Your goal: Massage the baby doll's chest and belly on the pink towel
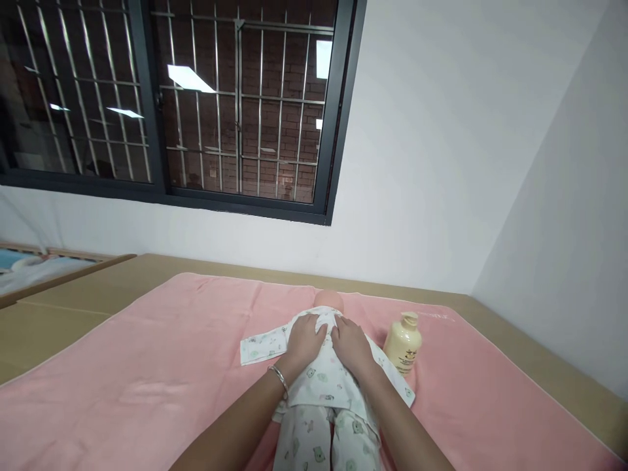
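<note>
On its back or front, I cannot tell which, a baby doll [328,299] lies on a pink mat, its bare head away from me. It wears a white long-sleeved shirt [324,386] and matching trousers [307,441], both printed with small green figures. My left hand [305,340] rests on the left upper part of the shirt, and my right hand [352,343] on the right upper part. Both thumbs point inward, slightly apart, with the other fingers extended over the cloth. One sleeve [265,348] stretches out to the left. My right forearm partly covers the other sleeve.
A pale yellow pump bottle [405,341] stands on the pink mat [161,353], right of the doll. Beneath the mat is a tan padded surface [63,314]. A white wall [407,163] and a barred window [240,111] rise behind it.
</note>
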`<state>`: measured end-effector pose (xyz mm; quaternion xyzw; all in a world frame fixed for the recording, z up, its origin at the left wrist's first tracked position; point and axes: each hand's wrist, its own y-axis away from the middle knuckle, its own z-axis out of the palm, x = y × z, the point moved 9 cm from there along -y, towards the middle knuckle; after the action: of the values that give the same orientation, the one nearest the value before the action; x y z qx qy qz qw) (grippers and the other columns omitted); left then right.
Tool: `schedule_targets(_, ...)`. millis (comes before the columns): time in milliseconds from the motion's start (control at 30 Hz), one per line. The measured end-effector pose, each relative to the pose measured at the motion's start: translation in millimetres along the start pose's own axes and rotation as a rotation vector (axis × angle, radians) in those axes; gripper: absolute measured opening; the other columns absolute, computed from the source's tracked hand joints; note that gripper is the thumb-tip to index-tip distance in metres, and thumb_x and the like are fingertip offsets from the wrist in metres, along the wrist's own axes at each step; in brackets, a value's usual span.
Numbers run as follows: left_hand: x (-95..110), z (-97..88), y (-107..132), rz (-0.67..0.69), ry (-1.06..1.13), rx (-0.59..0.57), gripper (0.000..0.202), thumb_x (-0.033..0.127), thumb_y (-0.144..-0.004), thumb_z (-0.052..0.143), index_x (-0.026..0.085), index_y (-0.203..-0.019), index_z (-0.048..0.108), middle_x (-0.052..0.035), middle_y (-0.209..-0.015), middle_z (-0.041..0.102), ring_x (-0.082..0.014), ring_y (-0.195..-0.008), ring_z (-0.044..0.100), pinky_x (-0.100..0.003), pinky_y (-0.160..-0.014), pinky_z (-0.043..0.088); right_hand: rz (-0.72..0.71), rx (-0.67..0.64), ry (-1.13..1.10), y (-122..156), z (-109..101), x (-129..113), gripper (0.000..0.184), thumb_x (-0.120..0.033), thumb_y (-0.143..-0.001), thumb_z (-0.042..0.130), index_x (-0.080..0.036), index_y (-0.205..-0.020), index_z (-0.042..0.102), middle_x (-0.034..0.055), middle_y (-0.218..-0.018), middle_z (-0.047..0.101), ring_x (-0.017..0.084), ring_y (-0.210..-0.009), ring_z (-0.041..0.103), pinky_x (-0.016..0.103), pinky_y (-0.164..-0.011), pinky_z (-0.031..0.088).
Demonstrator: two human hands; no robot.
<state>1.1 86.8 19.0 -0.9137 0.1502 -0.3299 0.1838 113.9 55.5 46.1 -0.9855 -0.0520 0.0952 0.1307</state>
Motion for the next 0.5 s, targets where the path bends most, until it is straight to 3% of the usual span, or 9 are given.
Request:
schedule_targets(133, 2, -4.0, 5, -0.029, -0.002, 0.035, 0.04, 0.039, -0.092, 0.039, 0.017, -0.115, 0.063, -0.011, -0.116, 0.068, -0.0258, -0.115, 0.058, -0.037, -0.101, 0.041, 0.122, -0.005, 0.019, 6, -5, 1, 0.039, -0.025, -0.095, 0.03, -0.01, -0.113, 0.062, 0.0181, -0.112, 0.066, 0.027, -0.11, 0.059, 0.033, -0.087, 0.04)
schedule_targets(233, -3, -5.5, 8, -0.119, -0.065, 0.047, 0.045, 0.044, -0.091, 0.04, 0.015, -0.117, 0.062, -0.0133, -0.118, 0.066, -0.028, -0.117, 0.056, -0.038, -0.101, 0.04, 0.166, -0.04, -0.041, 3, -1, 14, 0.044, -0.035, -0.096, 0.032, -0.009, -0.114, 0.063, 0.0187, -0.116, 0.066, 0.029, -0.112, 0.058, 0.034, -0.089, 0.04)
schedule_targets(333, -10, -2.6, 6, -0.169, -0.103, 0.0, 0.057, 0.049, -0.09, 0.041, 0.011, -0.131, 0.053, -0.0171, -0.127, 0.061, -0.0308, -0.122, 0.052, -0.04, -0.103, 0.037, 0.123, -0.073, -0.096, -4, 6, 25, 0.05, -0.04, -0.095, 0.034, -0.009, -0.127, 0.057, 0.017, -0.128, 0.061, 0.028, -0.121, 0.053, 0.035, -0.097, 0.036)
schedule_targets(400, -9, 0.9, 1, -0.116, -0.082, -0.051, 0.059, 0.048, -0.091, 0.041, 0.011, -0.136, 0.047, -0.0162, -0.134, 0.057, -0.0294, -0.127, 0.049, -0.039, -0.106, 0.035, 0.063, -0.081, -0.11, -8, 8, 27, 0.051, -0.038, -0.095, 0.034, -0.01, -0.135, 0.051, 0.0153, -0.136, 0.056, 0.025, -0.127, 0.048, 0.033, -0.102, 0.032)
schedule_targets(500, -1, 1.4, -2, -0.002, -0.041, -0.075, 0.048, 0.041, -0.093, 0.038, 0.016, -0.131, 0.054, -0.0109, -0.133, 0.06, -0.0251, -0.125, 0.051, -0.035, -0.107, 0.035, -0.046, -0.07, -0.106, -9, 6, 20, 0.048, -0.031, -0.096, 0.034, -0.013, -0.138, 0.047, 0.013, -0.14, 0.053, 0.022, -0.129, 0.047, 0.031, -0.103, 0.031)
